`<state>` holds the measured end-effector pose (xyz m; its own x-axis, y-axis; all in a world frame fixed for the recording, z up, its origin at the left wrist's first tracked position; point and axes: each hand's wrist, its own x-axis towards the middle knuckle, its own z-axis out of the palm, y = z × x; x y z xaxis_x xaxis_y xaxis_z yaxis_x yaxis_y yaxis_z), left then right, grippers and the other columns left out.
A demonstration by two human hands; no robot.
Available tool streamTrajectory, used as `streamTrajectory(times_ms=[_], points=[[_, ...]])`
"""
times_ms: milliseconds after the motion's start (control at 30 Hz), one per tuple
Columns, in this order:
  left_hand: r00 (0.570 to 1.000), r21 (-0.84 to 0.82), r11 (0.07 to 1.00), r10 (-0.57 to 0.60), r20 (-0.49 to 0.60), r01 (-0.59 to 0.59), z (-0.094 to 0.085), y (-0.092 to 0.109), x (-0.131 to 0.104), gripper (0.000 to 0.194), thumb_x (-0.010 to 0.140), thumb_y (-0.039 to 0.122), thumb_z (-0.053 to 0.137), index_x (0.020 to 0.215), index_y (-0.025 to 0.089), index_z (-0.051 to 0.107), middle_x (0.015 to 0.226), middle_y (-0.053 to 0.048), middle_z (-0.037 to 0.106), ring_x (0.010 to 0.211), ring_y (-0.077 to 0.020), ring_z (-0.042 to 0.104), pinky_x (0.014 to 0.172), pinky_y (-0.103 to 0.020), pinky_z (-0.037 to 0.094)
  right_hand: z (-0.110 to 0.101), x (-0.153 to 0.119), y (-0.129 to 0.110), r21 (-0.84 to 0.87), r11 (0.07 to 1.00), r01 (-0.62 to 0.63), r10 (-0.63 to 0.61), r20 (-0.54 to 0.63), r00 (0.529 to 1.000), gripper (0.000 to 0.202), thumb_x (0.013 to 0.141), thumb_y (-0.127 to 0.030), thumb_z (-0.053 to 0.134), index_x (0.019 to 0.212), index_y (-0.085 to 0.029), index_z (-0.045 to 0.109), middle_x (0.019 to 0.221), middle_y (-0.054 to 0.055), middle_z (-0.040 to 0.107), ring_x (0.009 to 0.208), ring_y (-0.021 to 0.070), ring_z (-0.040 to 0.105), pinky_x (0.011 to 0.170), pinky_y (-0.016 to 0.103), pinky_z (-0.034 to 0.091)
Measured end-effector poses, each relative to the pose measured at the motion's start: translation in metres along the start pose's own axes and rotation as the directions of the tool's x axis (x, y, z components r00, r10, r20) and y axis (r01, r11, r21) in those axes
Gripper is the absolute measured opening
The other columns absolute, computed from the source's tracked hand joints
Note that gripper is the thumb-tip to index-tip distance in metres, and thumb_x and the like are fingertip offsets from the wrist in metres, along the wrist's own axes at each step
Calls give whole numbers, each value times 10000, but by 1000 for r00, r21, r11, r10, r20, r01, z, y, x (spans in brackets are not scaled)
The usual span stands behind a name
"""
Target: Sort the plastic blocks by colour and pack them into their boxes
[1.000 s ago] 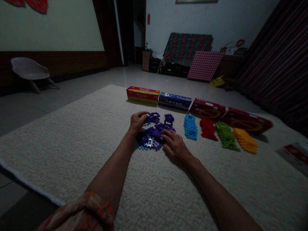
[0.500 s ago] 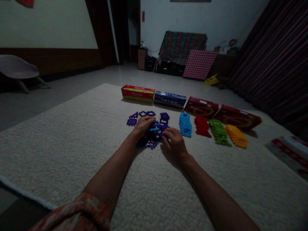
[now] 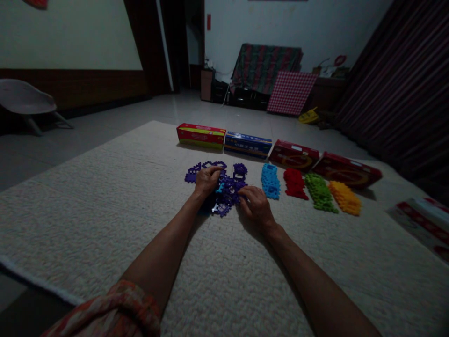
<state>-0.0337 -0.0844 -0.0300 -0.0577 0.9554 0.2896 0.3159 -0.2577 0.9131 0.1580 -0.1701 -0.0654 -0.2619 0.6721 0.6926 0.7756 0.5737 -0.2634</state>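
A loose pile of flat purple interlocking toy pieces (image 3: 224, 203) with notched edges lies on the pale mat, a light-blue piece (image 3: 220, 188) among them. Over its far left side, my left hand (image 3: 206, 181) is closed in a pinch, a purple piece (image 3: 223, 173) at its fingertips. Curled fingers of my right hand (image 3: 257, 204) meet the pile's right edge; what they hold, if anything, is hidden. More purple pieces lie just beyond: a row (image 3: 191, 178) at the left, partly behind my left hand, and a small column (image 3: 240, 169) at the right.
Right of the pile lie light-blue (image 3: 270, 181), red (image 3: 294, 183), green (image 3: 320, 193) and yellow (image 3: 344, 197) pieces in separate stacks. Behind stand a red-and-yellow box (image 3: 201, 136), a blue box (image 3: 247, 145) and dark red boxes (image 3: 293, 155). Another box (image 3: 426, 224) sits far right.
My left hand has shifted slightly left and back from the middle of the pile, uncovering the light-blue piece more. My right hand has moved very slightly right.
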Motion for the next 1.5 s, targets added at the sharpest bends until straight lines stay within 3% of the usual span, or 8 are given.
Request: streamTrajectory(times_ms=[233, 600, 767, 967, 1033, 1133, 1267, 1500], points=[[987, -201, 966, -162, 8, 160, 5, 5, -1, 231, 800, 202, 609, 942, 156, 784, 777, -29, 731, 593, -140, 620, 570, -255, 512, 1, 1, -1, 22, 1000, -4, 3, 18, 1000, 190, 931, -215, 525, 1050, -220, 672, 1013, 97, 700, 986, 270, 626, 898, 440, 470], [992, -154, 982, -99, 84, 111, 22, 6, -8, 204, 780, 153, 614, 898, 168, 779, 867, -43, 763, 791, -182, 694, 756, -281, 552, -2, 5, -13, -61, 996, 69, -71, -38, 997, 208, 978, -234, 522, 1071, -238, 708, 908, 74, 709, 862, 238, 627, 827, 414, 480], [998, 35, 998, -48, 31, 47, 14, 6, -7, 255, 828, 165, 570, 958, 170, 789, 888, -59, 776, 838, -212, 714, 818, -303, 543, -3, 5, -11, -51, 993, 106, -109, -56, 992, 206, 986, -206, 506, 1002, -230, 710, 860, 66, 713, 815, 225, 613, 810, 397, 469], [986, 364, 924, 153, -63, -120, -1, 6, -3, 282, 848, 153, 523, 947, 186, 785, 1051, -81, 764, 1021, -231, 682, 967, -327, 483, -5, 5, -6, -85, 992, 89, -100, -143, 985, 192, 994, -198, 501, 980, -226, 690, 868, 61, 723, 834, 218, 638, 825, 390, 465], [988, 344, 928, 154, -17, -139, -1, 9, -5, 232, 844, 190, 543, 861, 181, 774, 977, -79, 762, 976, -228, 682, 925, -326, 491, -5, 5, -4, -104, 991, 88, -106, -184, 977, 177, 991, -190, 513, 980, -226, 686, 871, 55, 728, 836, 213, 646, 822, 384, 466], [986, 175, 984, -8, 167, -21, 0, 15, -9, 275, 858, 355, 568, 725, 169, 721, 755, -67, 716, 734, -201, 660, 698, -311, 498, -5, 5, -1, -127, 986, 104, -133, -240, 962, 140, 978, -186, 546, 991, -218, 681, 871, 49, 732, 820, 208, 647, 802, 378, 465], [875, -73, 977, -146, 461, 202, -2, 16, -11, 282, 783, 424, 646, 694, 159, 684, 640, -57, 643, 547, -138, 542, 509, -273, 389, -3, 3, 2, -145, 985, 97, -130, -234, 963, 136, 978, -183, 545, 1005, -221, 672, 894, 48, 729, 843, 207, 650, 815, 381, 465], [846, -203, 952, -93, 525, 230, -4, 15, -11, 228, 714, 382, 739, 747, 158, 707, 648, -61, 635, 572, -131, 537, 523, -271, 401, -5, 1, 0, -109, 994, 6, -28, -204, 979, 198, 890, -168, 577, 1071, -219, 640, 1065, 100, 647, 1015, 264, 602, 887, 429, 486]])
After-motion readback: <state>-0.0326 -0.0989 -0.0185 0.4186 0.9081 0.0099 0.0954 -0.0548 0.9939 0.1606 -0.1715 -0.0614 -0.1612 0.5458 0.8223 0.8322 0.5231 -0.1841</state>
